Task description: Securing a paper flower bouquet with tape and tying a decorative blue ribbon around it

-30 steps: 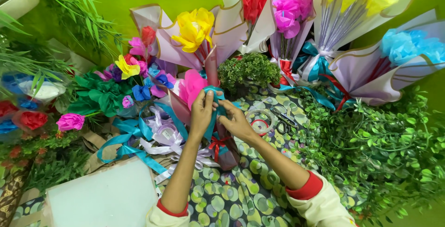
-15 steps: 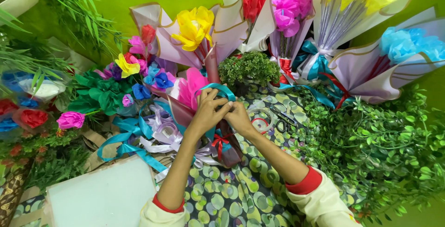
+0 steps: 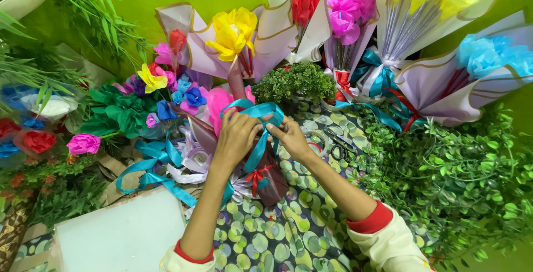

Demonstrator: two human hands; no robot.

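The teal ribbon (image 3: pixel 256 117) is up in a loop now over the dark-wrapped bouquet (image 3: pixel 266 166), which lies on the green-spotted cloth (image 3: pixel 277 238), where a moment ago the hands were lower and tighter together. Left hand (image 3: pixel 236 136) pinches the loop's near side, fingers curled; right hand (image 3: pixel 291 137) pinches the far side at the knot. A bow seems to be forming. Just right of the bouquet, scissors (image 3: pixel 336 145); behind it, a small green shrub (image 3: pixel 294 83).
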